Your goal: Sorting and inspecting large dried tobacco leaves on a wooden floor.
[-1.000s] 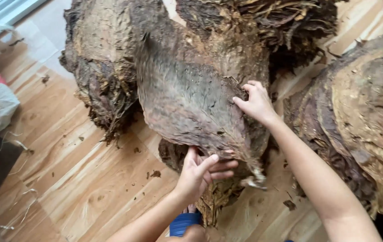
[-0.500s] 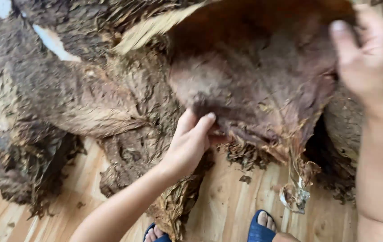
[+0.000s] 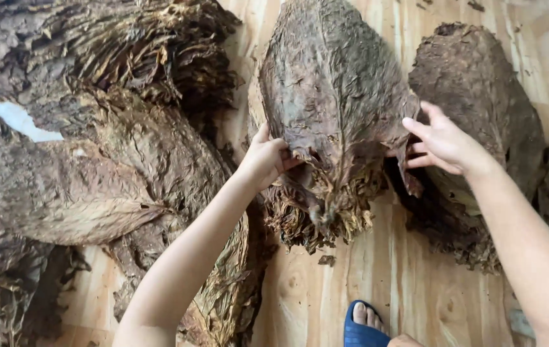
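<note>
On the wooden floor (image 3: pixel 409 283), between larger heaps, a bundle (image 3: pixel 332 109) of dried brown leaves lies flat with its stems pointing toward the person. Left hand (image 3: pixel 266 157) is closed on the bundle's left lower edge, fingers curled under the leaf. Right hand (image 3: pixel 444 142) is spread open, fingertips at the bundle's right edge, gripping nothing that I can see. A second bundle (image 3: pixel 480 109) lies just beside it on the right, and a big pile (image 3: pixel 101 148) fills the left. A foot in a blue sandal (image 3: pixel 358 328) stands near the stems. Judging from this, the leaves look brittle, so a good hold would be low, near the tied stems (image 3: pixel 319 212), with both hands lifting evenly rather than pulling the thin edges
</note>
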